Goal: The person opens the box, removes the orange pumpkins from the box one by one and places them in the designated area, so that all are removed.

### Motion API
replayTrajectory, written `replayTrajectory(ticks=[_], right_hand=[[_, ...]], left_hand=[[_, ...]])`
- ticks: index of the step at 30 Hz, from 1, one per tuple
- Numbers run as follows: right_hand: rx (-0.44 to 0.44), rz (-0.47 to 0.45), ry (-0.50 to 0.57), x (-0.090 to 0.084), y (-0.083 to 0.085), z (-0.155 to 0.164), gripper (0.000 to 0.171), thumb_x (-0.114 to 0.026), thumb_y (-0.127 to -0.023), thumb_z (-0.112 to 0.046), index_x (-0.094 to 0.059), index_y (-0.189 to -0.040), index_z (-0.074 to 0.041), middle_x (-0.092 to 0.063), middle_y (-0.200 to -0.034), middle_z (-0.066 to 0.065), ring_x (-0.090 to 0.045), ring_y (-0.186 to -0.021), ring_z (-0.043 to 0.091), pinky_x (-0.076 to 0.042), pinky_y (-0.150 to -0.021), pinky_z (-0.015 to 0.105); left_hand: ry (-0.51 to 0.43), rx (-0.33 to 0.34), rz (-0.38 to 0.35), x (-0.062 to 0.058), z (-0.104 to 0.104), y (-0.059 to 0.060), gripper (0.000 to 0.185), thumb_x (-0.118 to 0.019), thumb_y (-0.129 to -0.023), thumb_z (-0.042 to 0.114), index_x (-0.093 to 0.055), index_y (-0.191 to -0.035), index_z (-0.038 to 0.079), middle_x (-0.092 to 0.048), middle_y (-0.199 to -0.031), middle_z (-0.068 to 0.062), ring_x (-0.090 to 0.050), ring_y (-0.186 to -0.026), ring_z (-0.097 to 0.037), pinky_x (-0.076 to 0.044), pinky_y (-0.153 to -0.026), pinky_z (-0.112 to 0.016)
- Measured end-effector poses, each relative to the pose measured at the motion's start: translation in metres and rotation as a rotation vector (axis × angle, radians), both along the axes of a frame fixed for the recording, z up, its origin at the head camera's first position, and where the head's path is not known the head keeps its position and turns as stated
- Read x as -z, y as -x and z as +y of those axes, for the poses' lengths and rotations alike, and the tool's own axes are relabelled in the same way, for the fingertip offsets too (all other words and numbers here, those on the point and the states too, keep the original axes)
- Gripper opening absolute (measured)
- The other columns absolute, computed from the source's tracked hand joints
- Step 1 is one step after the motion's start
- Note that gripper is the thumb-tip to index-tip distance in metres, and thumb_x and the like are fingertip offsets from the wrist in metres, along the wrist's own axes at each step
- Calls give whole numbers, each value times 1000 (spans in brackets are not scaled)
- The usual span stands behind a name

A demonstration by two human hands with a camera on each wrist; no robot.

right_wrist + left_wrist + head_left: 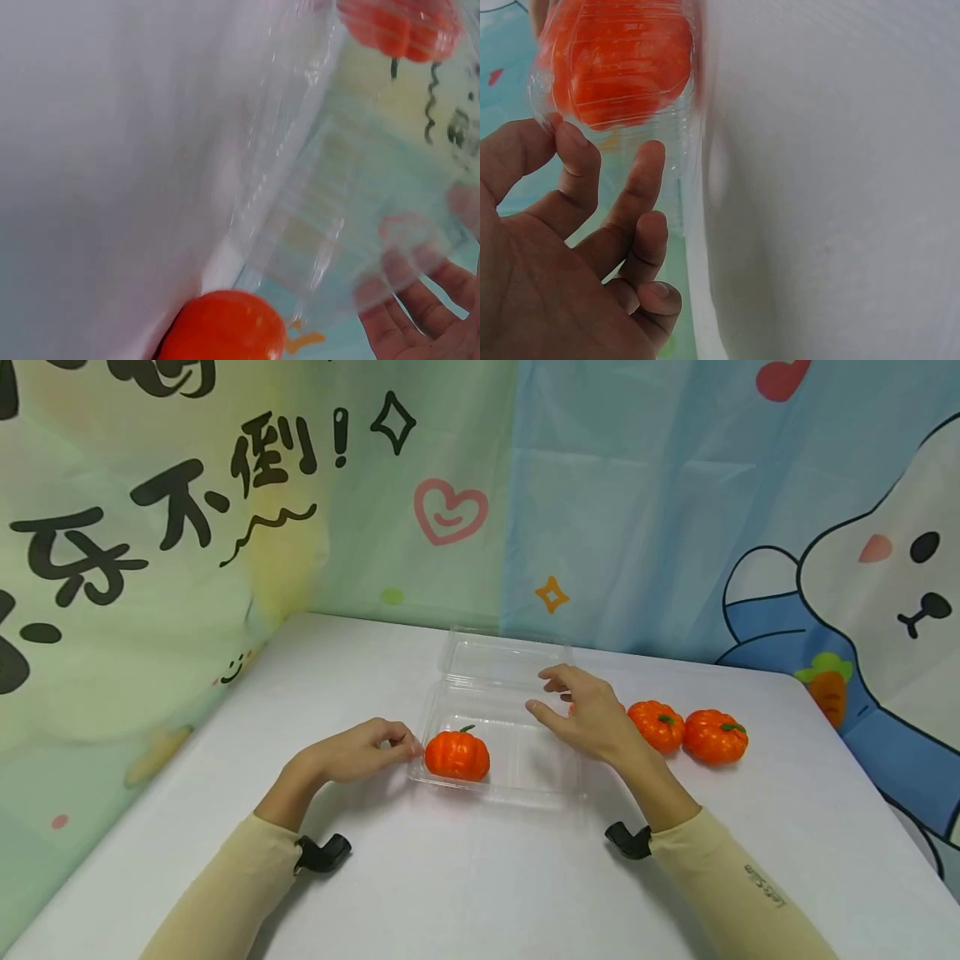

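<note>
A clear plastic clamshell container [528, 770] lies open on the white table [465, 877], its lid [502, 656] folded back. One orange toy pumpkin [457, 755] sits in the tray's left half. My left hand [390, 748] is at the tray's left rim. In the left wrist view its thumb and forefinger [574, 150] pinch the container's [671, 150] corner beside the pumpkin [619, 60]. My right hand [562, 700] hovers over the tray's right half with relaxed, spread fingers, holding nothing. Another pumpkin [621, 707] is mostly hidden behind it and also shows in the right wrist view [225, 328].
Two more orange pumpkins [656, 725] [715, 737] stand on the table to the right of the container. Printed fabric backdrops [225, 510] close off the back and left. The table's right edge [892, 810] falls away near the rabbit print.
</note>
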State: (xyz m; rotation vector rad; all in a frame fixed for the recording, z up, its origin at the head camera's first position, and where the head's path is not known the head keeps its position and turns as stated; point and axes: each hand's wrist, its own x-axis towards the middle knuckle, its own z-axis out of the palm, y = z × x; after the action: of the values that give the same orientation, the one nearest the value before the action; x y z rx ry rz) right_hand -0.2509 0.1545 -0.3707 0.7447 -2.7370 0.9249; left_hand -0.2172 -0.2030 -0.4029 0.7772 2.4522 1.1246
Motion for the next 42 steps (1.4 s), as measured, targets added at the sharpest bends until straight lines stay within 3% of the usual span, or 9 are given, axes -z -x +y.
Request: replayTrajectory(ticks=[12, 18, 30, 37, 42], right_hand=[[-79, -82, -86, 4, -7, -25, 50, -70, -95, -46, -63, -129, -11, -70, -123, 13, -69, -109, 35, -54, -95, 48], [-149, -128, -137, 7, -11, -34, 53, -70, -93, -51, -66, -126, -10, -70, -120, 10, -68, -109, 31, -54, -96, 46], [-205, -211, -173, 15, -17, -45, 57, -63, -95, -58, -68, -125, -10, -71, -116, 6, -65, -112, 27, -52, -97, 45], [-236, -233, -193, 16, -18, -48, 57, -62, -97, -56, -67, -125, -7, -71, -115, 8, -65, -112, 28, -51, -98, 45], [-285, -285, -210, 15, -18, -53, 55, -61, -97, -56, -67, -129, -11, -72, -118, 4, -67, -112, 23, -52, -98, 41]], left_hand=[[6, -12, -12, -2, -1, -2, 24, -51, -104, 22, -73, -104, 11, -72, -114, 0, -60, -113, -20, -44, -103, -42], [4, -7, -12, -1, -2, -4, 25, -51, -105, 21, -73, -102, 8, -73, -117, -4, -61, -117, -23, -44, -104, -44], [10, -3, -12, -1, 1, -2, 26, -52, -105, 22, -72, -104, 6, -72, -117, -5, -60, -114, -22, -44, -102, -42], [7, 3, -1, 0, 2, -3, 25, -52, -104, 19, -72, -104, 4, -72, -113, -5, -59, -109, -21, -45, -99, -41], [4, 5, 11, 0, 3, -3, 25, -52, -104, 19, -72, -103, 5, -72, -113, -5, -60, -111, -21, -45, -101, -42]])
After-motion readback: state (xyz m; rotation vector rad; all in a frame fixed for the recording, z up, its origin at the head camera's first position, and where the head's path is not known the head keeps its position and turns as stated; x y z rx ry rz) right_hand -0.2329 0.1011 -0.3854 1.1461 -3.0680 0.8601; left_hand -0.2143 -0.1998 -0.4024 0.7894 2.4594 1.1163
